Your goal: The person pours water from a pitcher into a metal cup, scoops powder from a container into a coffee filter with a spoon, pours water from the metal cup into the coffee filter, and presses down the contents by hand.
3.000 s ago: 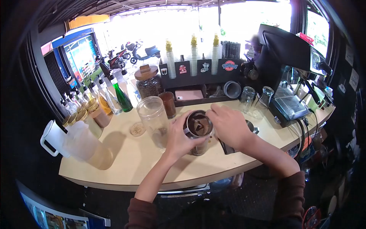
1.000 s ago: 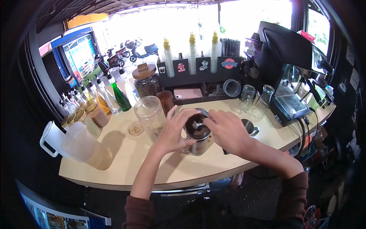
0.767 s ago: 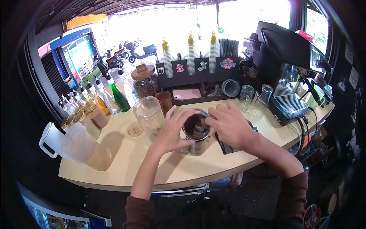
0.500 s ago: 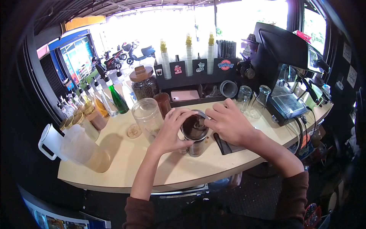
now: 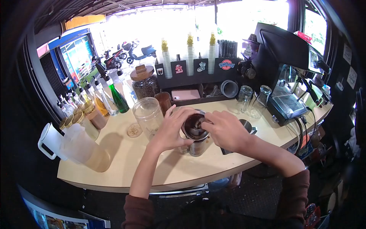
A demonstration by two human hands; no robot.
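A metal coffee filter (image 5: 189,134) with dark brown contents rests on a glass mug (image 5: 197,148). My left hand (image 5: 170,129) is curved round the filter's left side, thumb at the near rim and fingers at the far rim. Over the right rim, my right hand (image 5: 225,129) pinches what looks like a small spoon (image 5: 198,123), its end down inside the filter; its handle is mostly hidden by my fingers. Just left of my left hand stands a clear plastic jar (image 5: 146,110), its lid (image 5: 134,130) lying on the counter beside it.
A white-handled pitcher (image 5: 85,152) stands at the left, near syrup bottles (image 5: 117,99). Behind are a coffee bean jar (image 5: 145,86) and a black organizer (image 5: 187,99) with cups and a phone. Glasses (image 5: 244,100) and an espresso machine (image 5: 284,95) stand right; a metal cup (image 5: 246,125) sits behind my right hand.
My right hand has come lower and nearer, bringing the spoon deeper into the filter. The metal cup behind it now shows. My left hand keeps its place at the rim.
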